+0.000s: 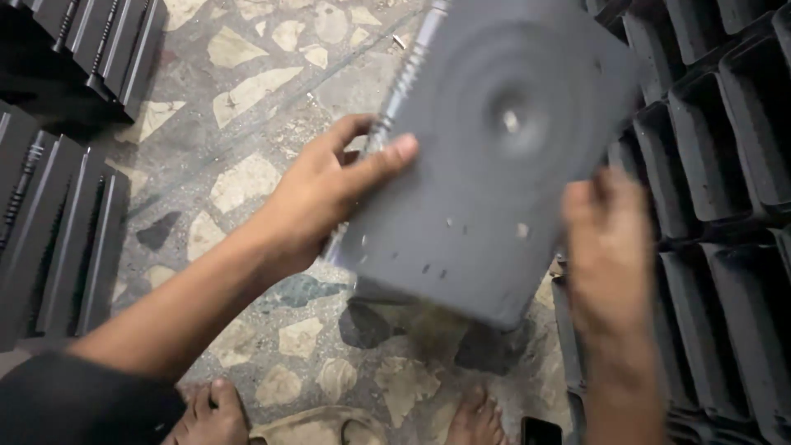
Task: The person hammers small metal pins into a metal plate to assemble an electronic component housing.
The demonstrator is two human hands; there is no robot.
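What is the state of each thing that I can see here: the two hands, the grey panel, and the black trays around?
Left hand: gripping the panel's left edge, thumb on its face.
Right hand: on the panel's right edge, blurred; grip unclear.
Grey panel: held in the air, tilted, blurred.
Metal rod: lying along the panel's left edge.
Black trays at right: stacked in rows.
Black pieces at left: stacked on edge.

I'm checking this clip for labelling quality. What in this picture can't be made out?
- Head view: the dark grey moulded panel is motion-blurred; its surface detail is unclear.
- The right hand is blurred; its grip is unclear.
- The panel hides the left hand's fingers.
- The stacked black trays are cut off by the right edge.
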